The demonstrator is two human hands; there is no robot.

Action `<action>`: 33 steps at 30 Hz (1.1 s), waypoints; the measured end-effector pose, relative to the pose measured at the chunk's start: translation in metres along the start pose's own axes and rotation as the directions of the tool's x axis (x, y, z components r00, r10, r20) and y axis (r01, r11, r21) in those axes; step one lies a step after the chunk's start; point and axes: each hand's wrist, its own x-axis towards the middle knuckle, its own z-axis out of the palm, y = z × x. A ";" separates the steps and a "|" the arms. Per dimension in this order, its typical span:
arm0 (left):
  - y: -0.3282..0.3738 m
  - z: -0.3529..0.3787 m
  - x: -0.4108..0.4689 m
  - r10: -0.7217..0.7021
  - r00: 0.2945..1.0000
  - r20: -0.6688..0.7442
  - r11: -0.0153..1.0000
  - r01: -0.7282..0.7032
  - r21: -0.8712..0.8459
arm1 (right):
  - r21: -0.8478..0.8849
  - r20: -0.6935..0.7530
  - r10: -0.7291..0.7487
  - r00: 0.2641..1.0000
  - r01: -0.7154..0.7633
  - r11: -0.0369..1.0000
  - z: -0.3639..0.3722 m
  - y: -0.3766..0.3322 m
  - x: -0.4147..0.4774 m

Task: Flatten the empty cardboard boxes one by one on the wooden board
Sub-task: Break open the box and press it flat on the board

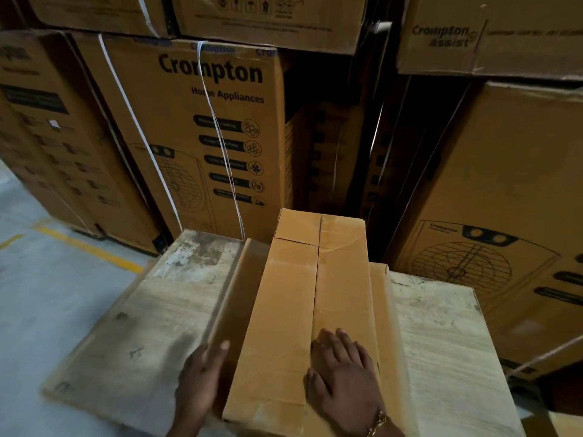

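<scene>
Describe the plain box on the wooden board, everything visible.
The box is plain brown cardboard, unprinted, long and narrow. It lies lengthwise on the wooden board, pointing away from the person. A seam runs down its top face, with a cross crease near the far end. Its left side panel leans outward, so it looks partly collapsed. The right hand lies flat on top at the near end, across the seam. The blurred left hand holds the left panel's edge, thumb over it.
</scene>
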 end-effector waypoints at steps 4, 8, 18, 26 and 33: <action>0.063 0.029 -0.013 0.434 0.869 0.238 0.798 -0.494 0.347 | -0.014 -0.089 0.006 0.996 -0.007 1.000 0.005 -0.002 0.001; 0.097 0.074 -0.012 0.404 0.810 0.426 0.581 -0.587 0.564 | -0.019 -0.106 0.059 0.993 -0.061 0.998 0.008 -0.006 0.005; 0.123 0.090 -0.003 0.341 0.851 0.399 0.530 -0.525 0.666 | -0.003 -0.232 0.181 0.956 -0.187 0.982 0.020 -0.015 0.013; 0.123 0.093 0.002 0.335 0.844 0.418 0.453 -0.533 0.714 | -0.048 -0.199 0.200 0.959 -0.214 0.976 0.020 -0.015 0.016; 0.145 0.080 0.011 0.292 0.845 0.448 0.595 -0.527 0.607 | 0.130 -0.220 0.235 0.947 -0.210 0.969 0.006 -0.008 0.010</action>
